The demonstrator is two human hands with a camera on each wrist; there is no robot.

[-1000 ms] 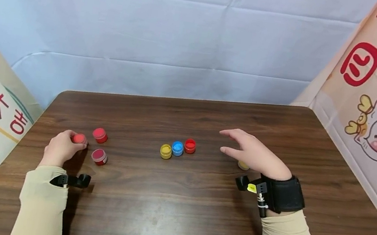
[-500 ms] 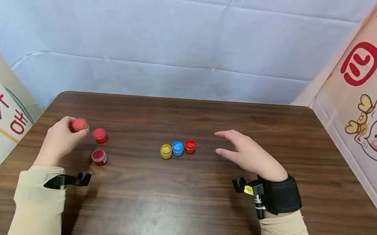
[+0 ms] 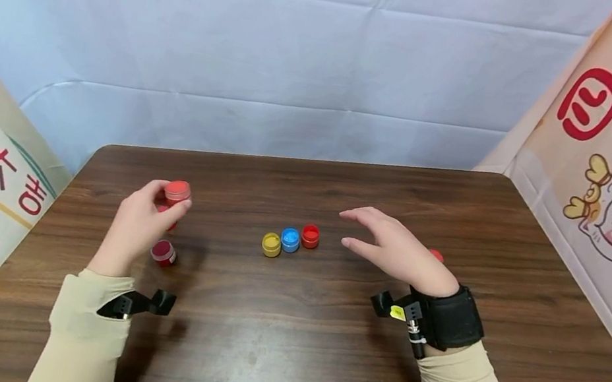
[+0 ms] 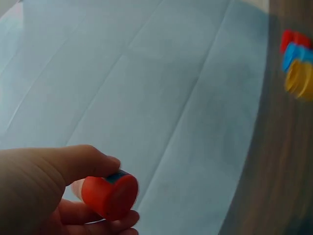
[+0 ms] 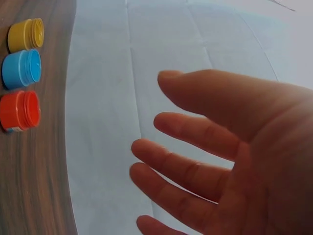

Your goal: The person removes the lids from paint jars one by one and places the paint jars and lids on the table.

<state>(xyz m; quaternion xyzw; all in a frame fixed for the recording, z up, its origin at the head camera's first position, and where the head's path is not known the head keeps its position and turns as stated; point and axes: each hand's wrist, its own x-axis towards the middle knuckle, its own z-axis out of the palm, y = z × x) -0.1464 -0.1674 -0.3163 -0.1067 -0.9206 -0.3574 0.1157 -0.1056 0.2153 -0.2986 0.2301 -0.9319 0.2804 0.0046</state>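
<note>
My left hand (image 3: pixel 133 227) pinches a small coral-red paint jar (image 3: pixel 177 192) between thumb and fingers, above the table. The left wrist view shows the same jar (image 4: pixel 117 196) lying sideways in the grip. Behind this hand a red jar (image 3: pixel 172 226) is mostly hidden; a dark red jar (image 3: pixel 164 253) stands just below. At mid-table, yellow (image 3: pixel 271 245), blue (image 3: pixel 290 240) and red (image 3: pixel 310 236) jars stand side by side without lids. My right hand (image 3: pixel 395 249) hovers to their right, holding nothing, its fingers (image 5: pixel 183 171) spread apart from the thumb.
A red piece (image 3: pixel 437 255), partly covered by the right wrist, lies on the brown wooden table (image 3: pixel 267 358). Pale cloth (image 3: pixel 280 53) hangs behind the table's back edge. Printed cloths hang at the left and right sides.
My left hand has lifted the coral-red jar off the table and carried it up and to the right. The right hand has drifted slightly left, and a red piece now shows behind its wrist.
</note>
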